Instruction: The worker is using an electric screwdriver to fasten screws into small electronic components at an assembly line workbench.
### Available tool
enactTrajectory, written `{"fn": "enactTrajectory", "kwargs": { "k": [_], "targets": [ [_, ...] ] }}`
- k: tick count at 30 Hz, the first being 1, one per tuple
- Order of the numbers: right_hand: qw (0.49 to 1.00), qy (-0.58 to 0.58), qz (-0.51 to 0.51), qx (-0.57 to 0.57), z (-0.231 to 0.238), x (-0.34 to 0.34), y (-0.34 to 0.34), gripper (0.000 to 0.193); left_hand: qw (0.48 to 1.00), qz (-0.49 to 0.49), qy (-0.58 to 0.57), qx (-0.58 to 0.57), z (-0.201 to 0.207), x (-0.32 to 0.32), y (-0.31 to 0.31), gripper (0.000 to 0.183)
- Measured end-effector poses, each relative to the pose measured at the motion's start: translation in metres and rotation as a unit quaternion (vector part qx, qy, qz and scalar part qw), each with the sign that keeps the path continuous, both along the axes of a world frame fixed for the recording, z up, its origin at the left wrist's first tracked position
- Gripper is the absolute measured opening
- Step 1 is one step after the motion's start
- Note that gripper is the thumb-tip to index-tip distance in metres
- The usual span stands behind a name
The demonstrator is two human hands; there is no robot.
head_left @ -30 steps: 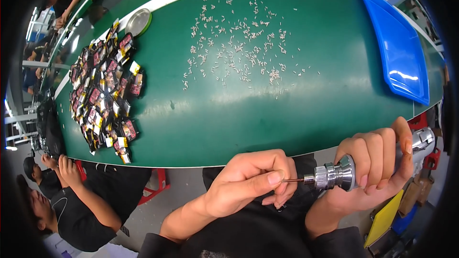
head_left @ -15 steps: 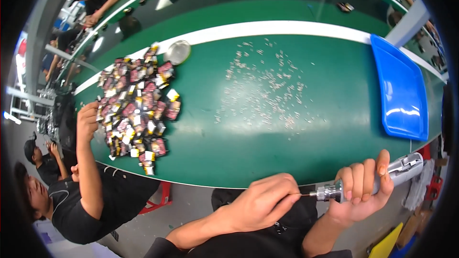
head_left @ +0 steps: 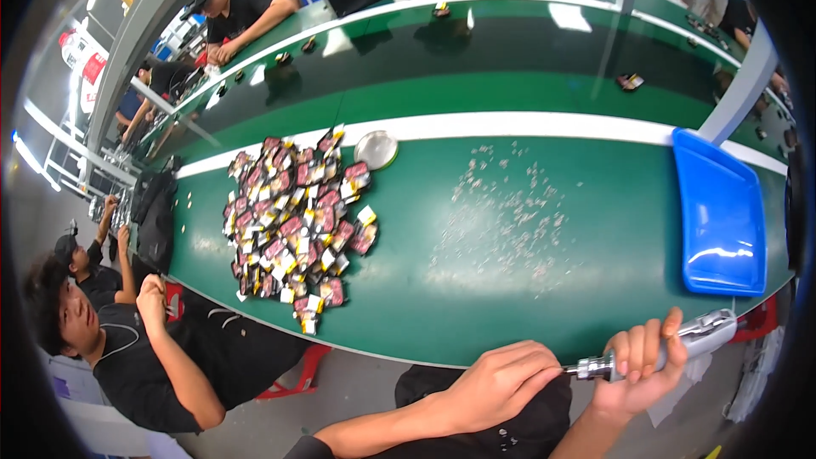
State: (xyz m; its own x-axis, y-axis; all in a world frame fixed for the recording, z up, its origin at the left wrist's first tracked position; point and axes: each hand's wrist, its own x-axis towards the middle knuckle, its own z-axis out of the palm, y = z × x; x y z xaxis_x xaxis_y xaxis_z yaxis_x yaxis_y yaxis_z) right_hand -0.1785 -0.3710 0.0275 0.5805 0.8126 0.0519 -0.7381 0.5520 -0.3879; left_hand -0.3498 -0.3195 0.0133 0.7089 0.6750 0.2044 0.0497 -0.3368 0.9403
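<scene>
My right hand (head_left: pixel 639 365) wraps round the grey body of a powered screwdriver (head_left: pixel 707 333), held sideways over the front edge of the table. Its silver chuck (head_left: pixel 597 366) points left. From there a thin bit (head_left: pixel 569 371) reaches the fingertips of my left hand (head_left: pixel 503 384). Those fingers are pinched together at the bit's end; any small piece between them is hidden. Beyond my hands, many tiny pale pieces (head_left: pixel 523 221) lie scattered on the green table (head_left: pixel 408 289).
Left on the table spreads a pile of small black parts with pink, yellow and white patches (head_left: pixel 293 225). A round metal dish (head_left: pixel 376 150) sits behind it. At right stands a blue tray (head_left: pixel 722 221). A co-worker (head_left: pixel 161 357) sits at left; others work beyond.
The view has tilted up, so the table appears lower. My hands keep their hold at the screwdriver. The co-worker at left has drawn a hand back from the pile.
</scene>
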Motion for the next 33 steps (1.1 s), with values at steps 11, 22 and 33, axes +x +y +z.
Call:
{"fn": "enactTrajectory", "kwargs": {
  "k": [11,22,33],
  "targets": [
    [0.998,0.026,-0.062,-0.015,-0.003,0.021,0.013,0.011,0.944,0.057,0.08,0.315,0.049,0.071,0.137,0.02],
    [0.994,0.1,0.039,-0.018,-0.025,0.032,0.001,0.011,0.936,0.084,0.196,0.281,0.009,0.243,0.269,0.032],
    [0.982,0.149,0.117,0.026,-0.026,0.047,0.005,0.008,0.819,0.026,0.282,0.499,-0.001,0.289,0.319,0.04]
  ]
}}
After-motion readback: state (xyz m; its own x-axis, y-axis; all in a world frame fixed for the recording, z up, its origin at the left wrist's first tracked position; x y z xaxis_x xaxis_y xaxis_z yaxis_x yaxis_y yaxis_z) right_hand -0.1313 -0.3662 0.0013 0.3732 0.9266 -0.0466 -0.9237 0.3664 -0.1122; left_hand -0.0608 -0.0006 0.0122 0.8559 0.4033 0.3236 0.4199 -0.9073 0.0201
